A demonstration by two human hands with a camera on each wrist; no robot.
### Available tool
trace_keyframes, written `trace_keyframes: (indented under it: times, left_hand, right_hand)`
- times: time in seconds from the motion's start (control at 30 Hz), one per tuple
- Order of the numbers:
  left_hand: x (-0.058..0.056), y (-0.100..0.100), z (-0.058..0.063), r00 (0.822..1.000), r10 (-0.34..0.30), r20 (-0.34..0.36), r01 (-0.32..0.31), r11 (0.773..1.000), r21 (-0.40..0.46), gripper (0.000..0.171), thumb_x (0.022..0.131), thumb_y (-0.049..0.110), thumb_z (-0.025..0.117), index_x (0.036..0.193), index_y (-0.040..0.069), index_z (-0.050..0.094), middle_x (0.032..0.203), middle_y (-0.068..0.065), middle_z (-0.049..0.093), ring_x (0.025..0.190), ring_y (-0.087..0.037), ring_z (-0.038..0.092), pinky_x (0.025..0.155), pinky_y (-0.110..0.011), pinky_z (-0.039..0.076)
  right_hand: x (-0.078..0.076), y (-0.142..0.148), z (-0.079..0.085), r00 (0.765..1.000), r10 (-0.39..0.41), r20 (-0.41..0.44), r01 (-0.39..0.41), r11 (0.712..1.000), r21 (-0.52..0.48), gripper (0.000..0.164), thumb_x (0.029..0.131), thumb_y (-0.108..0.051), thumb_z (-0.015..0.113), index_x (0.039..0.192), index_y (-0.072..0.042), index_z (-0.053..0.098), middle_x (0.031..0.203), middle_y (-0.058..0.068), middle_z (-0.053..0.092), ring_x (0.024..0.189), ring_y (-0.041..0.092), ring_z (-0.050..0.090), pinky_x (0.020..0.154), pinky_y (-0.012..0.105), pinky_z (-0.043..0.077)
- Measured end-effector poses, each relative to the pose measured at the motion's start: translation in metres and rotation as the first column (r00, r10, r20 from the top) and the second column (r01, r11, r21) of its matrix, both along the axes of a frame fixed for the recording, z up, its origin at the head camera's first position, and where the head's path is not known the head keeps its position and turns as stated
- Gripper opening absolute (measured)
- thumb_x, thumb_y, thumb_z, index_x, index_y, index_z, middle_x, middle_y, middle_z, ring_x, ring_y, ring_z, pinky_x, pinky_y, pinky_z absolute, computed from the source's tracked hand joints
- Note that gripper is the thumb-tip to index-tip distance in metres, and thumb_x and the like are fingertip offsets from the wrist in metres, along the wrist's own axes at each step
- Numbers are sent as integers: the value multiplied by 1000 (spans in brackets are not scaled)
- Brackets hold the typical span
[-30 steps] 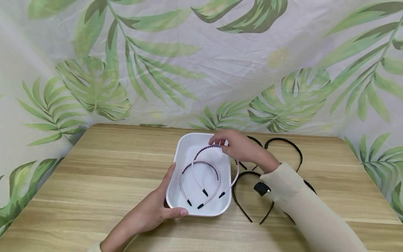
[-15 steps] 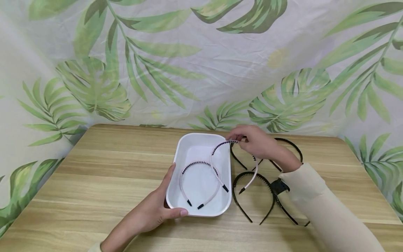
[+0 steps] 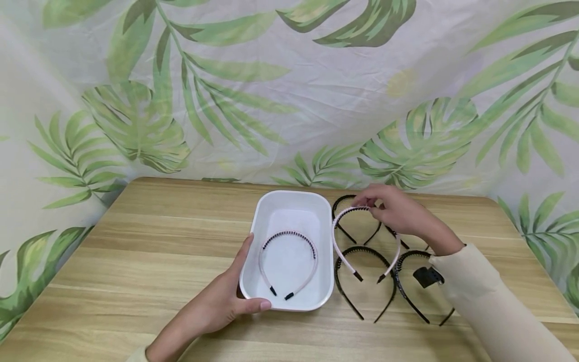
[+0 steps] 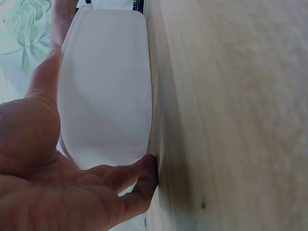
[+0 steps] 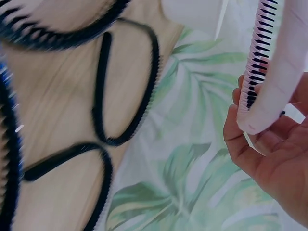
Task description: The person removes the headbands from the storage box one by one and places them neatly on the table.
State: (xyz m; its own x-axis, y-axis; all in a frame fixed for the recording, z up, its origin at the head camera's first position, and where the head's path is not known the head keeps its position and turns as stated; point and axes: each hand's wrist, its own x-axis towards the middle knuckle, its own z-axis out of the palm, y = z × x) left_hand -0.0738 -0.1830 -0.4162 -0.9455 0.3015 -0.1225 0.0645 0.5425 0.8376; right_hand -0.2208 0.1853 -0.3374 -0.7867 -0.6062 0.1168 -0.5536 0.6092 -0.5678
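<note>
My right hand (image 3: 398,208) pinches a pale pink headband (image 3: 335,236) at its top, holding it over the black headbands right of the tray. Dark comb teeth line its inner side, and its two tips are black. Close up in the right wrist view, the fingers wrap the pink headband (image 5: 284,67). A second pink headband (image 3: 289,233) lies in the white plastic tray (image 3: 289,213). The left hand (image 3: 223,299) grips the tray's near left corner, with the thumb at the front rim. In the left wrist view, fingers (image 4: 144,187) touch the tray's outer wall (image 4: 106,86).
Several black headbands lie on the wooden table (image 3: 181,226) right of the tray, among them a near left one (image 3: 345,300) and a near right one (image 3: 413,307). The right hand partly covers those behind. A leaf-patterned cloth (image 3: 253,100) hangs behind the table.
My right hand has carried the pink headband rightward out of the tray, over the black headbands. The left hand and the tray have stayed in place.
</note>
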Motion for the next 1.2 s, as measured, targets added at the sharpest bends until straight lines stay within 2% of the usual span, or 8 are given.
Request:
trace_keyframes:
  times: [0.2,0.33,0.5,0.9,1.2]
  left_hand:
    - [0,0,0,1000,5,5,-4,1000,-5,129,82,44,89,170,29,-3,175,-13,20,143,-28,46,113,-16,33]
    - [0,0,0,1000,8,8,-8,1000,-6,129,82,43,90,170,29,-3,174,-14,20,143,-28,46,113,-16,33]
    - [-1,1,1,1000,8,11,-8,1000,-3,129,82,41,90,170,28,-3,175,-13,19,143,-28,47,112,-15,33]
    - [-1,1,1,1000,6,30,-6,1000,15,129,82,39,90,170,29,-4,176,-11,17,142,-27,47,110,-13,33]
    - [-1,1,0,1000,6,25,-6,1000,3,129,81,41,90,170,31,-3,176,-11,17,144,-28,46,112,-14,33]
  right_hand:
    - [-1,20,-8,999,-32,16,32,999,13,38,95,16,53,120,-2,75,113,12,74,103,28,65,88,41,52]
    - [-2,31,-11,999,-42,7,42,999,9,38,94,17,54,119,-3,76,110,11,76,102,30,65,86,36,53]
    - [-4,43,-14,998,-67,-2,67,998,21,38,93,17,55,116,-3,77,106,11,75,100,25,64,83,32,52]
    - [-12,83,-21,991,-135,0,135,989,53,39,94,16,51,115,-3,77,112,12,73,95,17,59,77,29,51]
    - [-20,116,-28,977,-213,16,210,974,88,33,95,16,54,115,1,76,118,22,72,101,22,62,75,24,49]
